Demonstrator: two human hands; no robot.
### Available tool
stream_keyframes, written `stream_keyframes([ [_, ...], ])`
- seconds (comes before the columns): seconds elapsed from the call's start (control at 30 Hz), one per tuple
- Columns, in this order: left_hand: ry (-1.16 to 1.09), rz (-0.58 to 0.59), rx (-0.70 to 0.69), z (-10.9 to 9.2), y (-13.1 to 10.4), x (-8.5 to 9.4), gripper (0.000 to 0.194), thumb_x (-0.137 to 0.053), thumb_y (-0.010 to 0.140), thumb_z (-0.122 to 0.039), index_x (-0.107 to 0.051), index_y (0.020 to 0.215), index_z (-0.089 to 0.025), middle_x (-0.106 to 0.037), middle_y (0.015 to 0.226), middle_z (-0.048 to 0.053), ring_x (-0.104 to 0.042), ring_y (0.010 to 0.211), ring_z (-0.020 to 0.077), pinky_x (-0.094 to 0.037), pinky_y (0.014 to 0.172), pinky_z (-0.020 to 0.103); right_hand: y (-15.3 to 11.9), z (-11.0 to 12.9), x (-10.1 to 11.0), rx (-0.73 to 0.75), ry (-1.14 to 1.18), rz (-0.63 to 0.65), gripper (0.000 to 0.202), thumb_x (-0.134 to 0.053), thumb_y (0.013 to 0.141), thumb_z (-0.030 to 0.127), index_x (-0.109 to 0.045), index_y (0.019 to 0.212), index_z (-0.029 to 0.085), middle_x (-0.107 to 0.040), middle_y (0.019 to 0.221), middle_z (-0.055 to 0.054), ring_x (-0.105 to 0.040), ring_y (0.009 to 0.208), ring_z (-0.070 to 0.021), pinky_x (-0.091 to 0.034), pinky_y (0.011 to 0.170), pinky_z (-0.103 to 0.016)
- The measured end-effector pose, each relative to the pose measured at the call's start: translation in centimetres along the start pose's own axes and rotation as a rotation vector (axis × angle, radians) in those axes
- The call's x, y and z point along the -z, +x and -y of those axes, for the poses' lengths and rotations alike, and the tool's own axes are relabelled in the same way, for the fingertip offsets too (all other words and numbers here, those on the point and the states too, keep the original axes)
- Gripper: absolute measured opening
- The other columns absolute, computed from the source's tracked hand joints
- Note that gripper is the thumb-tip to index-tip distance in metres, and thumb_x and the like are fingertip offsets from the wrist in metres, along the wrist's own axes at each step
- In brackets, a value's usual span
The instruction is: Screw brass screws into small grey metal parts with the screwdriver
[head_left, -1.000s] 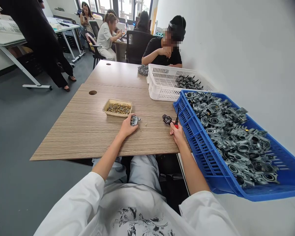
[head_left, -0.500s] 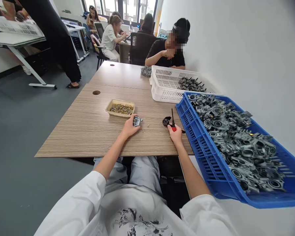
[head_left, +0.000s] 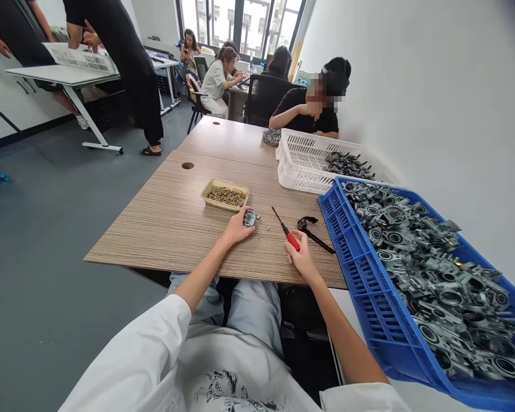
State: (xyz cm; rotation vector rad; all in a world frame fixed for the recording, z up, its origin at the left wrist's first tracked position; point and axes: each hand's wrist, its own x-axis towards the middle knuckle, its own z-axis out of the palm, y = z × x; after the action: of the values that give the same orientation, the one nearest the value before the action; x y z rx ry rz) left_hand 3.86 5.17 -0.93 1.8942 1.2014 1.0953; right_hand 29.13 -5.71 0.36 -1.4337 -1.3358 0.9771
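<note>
My left hand point(head_left: 237, 228) is closed round a small round metal part point(head_left: 249, 218) on the wooden table point(head_left: 154, 229). In my right hand point(head_left: 301, 254) is a screwdriver with a red handle point(head_left: 292, 241); its dark shaft points up and to the left, toward the metal part but apart from it. Two small screws point(head_left: 269, 228) lie between my hands. A black wristwatch point(head_left: 302, 224) with its strap spread out lies just beyond my right hand. Behind my left hand stands a cream tray point(head_left: 203, 196) of brass-coloured and silver screws.
A blue crate point(head_left: 347, 252) heaped with metal castings stands along the right side. Behind it is a white basket point(head_left: 285, 166) with dark parts. A person in black point(head_left: 326, 114) sits at the table's far end; other people are at tables further back.
The view has shifted left and up. My right hand has moved away from the watch, and the screwdriver has tipped from nearly upright to pointing left. My left hand keeps the metal part.
</note>
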Motion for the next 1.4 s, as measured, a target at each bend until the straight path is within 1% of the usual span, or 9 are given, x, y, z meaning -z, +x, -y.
stream_keyframes([
  [0.07,0.000,-0.004,0.001,-0.1,0.0,0.0,0.054,-0.069,0.076,-0.020,-0.059,0.129,-0.024,-0.072,0.102,0.003,-0.066,0.088,0.0202,-0.052,0.085,0.031,-1.0,0.3,-0.6,-0.069,0.174,0.052,0.047,-0.070,0.089,0.056,-0.045,0.117,0.029,-0.066,0.095,0.000,-0.045,0.052,-0.0113,-0.038,0.044,-0.024],
  [0.17,-0.001,0.004,0.000,-0.2,-0.1,0.0,0.055,-0.069,0.076,-0.018,-0.059,0.130,-0.024,-0.073,0.102,0.003,-0.067,0.088,0.0201,-0.052,0.086,0.031,-1.6,0.6,-0.6,-0.100,0.328,0.054,0.044,-0.074,0.086,0.059,-0.050,0.103,0.026,-0.068,0.087,0.000,-0.044,0.050,-0.0094,-0.034,0.041,-0.020],
  [0.23,-0.004,0.011,-0.002,-0.2,-0.1,0.0,0.056,-0.068,0.076,-0.018,-0.059,0.130,-0.023,-0.073,0.103,0.004,-0.067,0.088,0.0201,-0.053,0.086,0.031,-1.5,0.7,-0.4,-0.138,0.366,0.041,0.047,-0.074,0.084,0.064,-0.053,0.096,0.025,-0.068,0.078,0.000,-0.043,0.048,-0.0087,-0.031,0.038,-0.019],
  [0.33,0.007,0.015,0.004,-0.2,0.0,0.1,0.055,-0.068,0.076,-0.019,-0.059,0.131,-0.023,-0.073,0.103,0.004,-0.067,0.089,0.0202,-0.052,0.087,0.031,-1.3,0.5,-0.2,-0.202,0.345,0.019,0.053,-0.072,0.082,0.072,-0.059,0.090,0.022,-0.063,0.064,0.001,-0.041,0.042,-0.0079,-0.026,0.033,-0.017],
  [0.43,0.027,0.031,0.008,-0.1,0.0,0.2,0.056,-0.068,0.077,-0.021,-0.057,0.131,-0.023,-0.072,0.103,0.004,-0.066,0.088,0.0203,-0.052,0.085,0.031,-1.4,0.3,-0.4,-0.217,0.304,0.013,0.057,-0.070,0.082,0.075,-0.064,0.087,0.019,-0.060,0.059,0.002,-0.040,0.039,-0.0071,-0.025,0.031,-0.017],
  [0.57,0.026,0.033,0.001,-0.1,0.0,0.3,0.057,-0.069,0.076,-0.022,-0.057,0.132,-0.023,-0.072,0.105,0.004,-0.066,0.089,0.0207,-0.051,0.085,0.031,-1.5,0.2,-0.6,-0.213,0.312,-0.015,0.060,-0.068,0.083,0.077,-0.067,0.084,0.017,-0.061,0.057,0.000,-0.042,0.038,-0.0073,-0.027,0.030,-0.016],
  [0.73,0.027,0.022,0.012,-0.3,-0.1,0.3,0.057,-0.068,0.075,-0.019,-0.057,0.131,-0.023,-0.072,0.103,0.003,-0.066,0.088,0.0196,-0.051,0.083,0.030,-1.6,0.2,-0.6,-0.210,0.328,-0.037,0.060,-0.068,0.084,0.077,-0.068,0.083,0.017,-0.061,0.056,0.000,-0.043,0.038,-0.0073,-0.028,0.030,-0.016],
  [1.0,0.021,0.023,-0.011,-0.1,-0.1,0.2,0.057,-0.069,0.076,-0.019,-0.057,0.131,-0.022,-0.072,0.105,0.004,-0.066,0.089,0.0196,-0.051,0.084,0.030,-1.5,0.1,-0.7,-0.209,0.308,-0.035,0.062,-0.066,0.084,0.079,-0.066,0.082,0.017,-0.063,0.056,-0.002,-0.044,0.038,-0.0080,-0.029,0.029,-0.016],
  [1.4,0.028,0.030,-0.017,-0.3,-0.1,0.3,0.059,-0.068,0.075,-0.017,-0.057,0.132,-0.022,-0.073,0.109,0.005,-0.068,0.093,0.0207,-0.053,0.091,0.033,-1.5,0.3,-0.7,-0.213,0.310,-0.042,0.064,-0.066,0.083,0.080,-0.067,0.082,0.017,-0.064,0.057,-0.002,-0.045,0.038,-0.0085,-0.029,0.029,-0.017],
])
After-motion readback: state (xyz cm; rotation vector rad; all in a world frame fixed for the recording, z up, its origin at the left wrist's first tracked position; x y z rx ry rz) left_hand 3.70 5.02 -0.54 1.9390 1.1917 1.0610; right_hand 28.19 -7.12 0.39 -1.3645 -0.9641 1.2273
